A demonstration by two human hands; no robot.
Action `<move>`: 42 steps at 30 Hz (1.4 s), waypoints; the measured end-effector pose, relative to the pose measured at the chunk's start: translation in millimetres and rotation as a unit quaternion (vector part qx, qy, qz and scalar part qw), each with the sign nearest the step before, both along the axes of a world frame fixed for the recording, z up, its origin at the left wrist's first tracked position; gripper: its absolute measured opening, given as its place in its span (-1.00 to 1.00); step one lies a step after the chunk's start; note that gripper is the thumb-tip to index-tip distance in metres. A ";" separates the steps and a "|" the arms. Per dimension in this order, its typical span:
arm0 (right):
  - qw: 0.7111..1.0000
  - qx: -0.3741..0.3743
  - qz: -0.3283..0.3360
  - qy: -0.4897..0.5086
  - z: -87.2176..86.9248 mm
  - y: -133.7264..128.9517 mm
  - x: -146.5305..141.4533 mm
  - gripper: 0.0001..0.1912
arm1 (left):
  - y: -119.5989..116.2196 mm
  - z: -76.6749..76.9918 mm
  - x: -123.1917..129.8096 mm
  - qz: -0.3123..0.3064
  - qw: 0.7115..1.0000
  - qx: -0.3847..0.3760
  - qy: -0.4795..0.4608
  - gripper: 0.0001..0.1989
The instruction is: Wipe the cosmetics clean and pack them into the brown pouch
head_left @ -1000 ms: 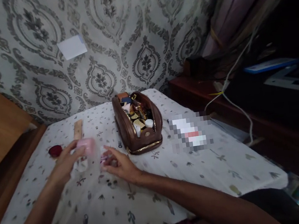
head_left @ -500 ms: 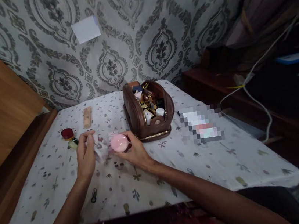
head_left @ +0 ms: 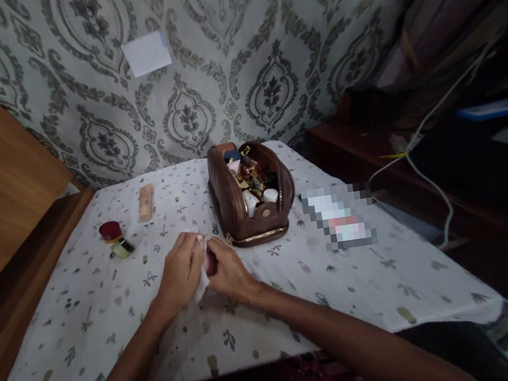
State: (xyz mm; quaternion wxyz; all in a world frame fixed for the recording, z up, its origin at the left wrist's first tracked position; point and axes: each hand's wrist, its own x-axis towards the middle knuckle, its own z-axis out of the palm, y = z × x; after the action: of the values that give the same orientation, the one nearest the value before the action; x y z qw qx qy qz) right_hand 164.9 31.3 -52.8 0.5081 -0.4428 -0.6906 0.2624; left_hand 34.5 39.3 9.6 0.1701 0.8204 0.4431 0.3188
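My left hand [head_left: 178, 275] is closed on a crumpled white wipe [head_left: 201, 284] and presses it against a round pink compact [head_left: 210, 262]. My right hand [head_left: 233, 273] grips the compact from the other side. Most of the compact is hidden between the wipe and my fingers. Just behind my right hand stands an open brown makeup bag [head_left: 226, 204], packed with small bottles, white-capped containers and gold-coloured items.
Left of my hands are a dark red round jar [head_left: 110, 231], a small greenish bottle [head_left: 123, 248] and a beige tube [head_left: 145, 202]. A blurred-out flat device [head_left: 339, 216] lies right of the bag. A white cable [head_left: 445, 207] hangs beyond the table's right edge.
My left hand has moved right with the wipe and brought it onto the compact. The compact's pink face, plainly visible before, is now mostly covered. The view has shifted slightly.
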 end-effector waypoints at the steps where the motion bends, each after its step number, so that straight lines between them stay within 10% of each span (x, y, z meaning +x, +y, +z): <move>1: 1.000 -0.003 0.010 -0.003 1.6 -0.8 1.4 -0.68 | 3.0 2.1 -0.3 0.011 0.999 -0.024 -0.019 -0.69; 16: 0.997 0.029 0.062 0.044 3.6 -2.1 14.7 -0.37 | 21.6 -22.9 -9.0 0.043 0.888 -0.271 -0.368 -0.62; 25: 0.996 0.058 0.052 0.037 -1.8 -2.4 8.6 -0.37 | 11.7 -16.4 -16.1 0.050 0.953 -0.187 -0.233 -0.56; 42: 0.993 -0.021 0.039 -0.109 4.5 -2.0 13.9 -0.24 | 13.6 -18.7 -25.0 0.085 0.986 -0.095 -0.103 -0.62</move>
State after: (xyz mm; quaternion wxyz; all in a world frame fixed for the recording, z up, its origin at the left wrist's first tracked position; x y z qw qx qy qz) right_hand 178.9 29.3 -48.2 0.4099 -0.4524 -0.7526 0.2466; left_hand 9.6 52.9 -9.1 0.2639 0.7227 0.5199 0.3712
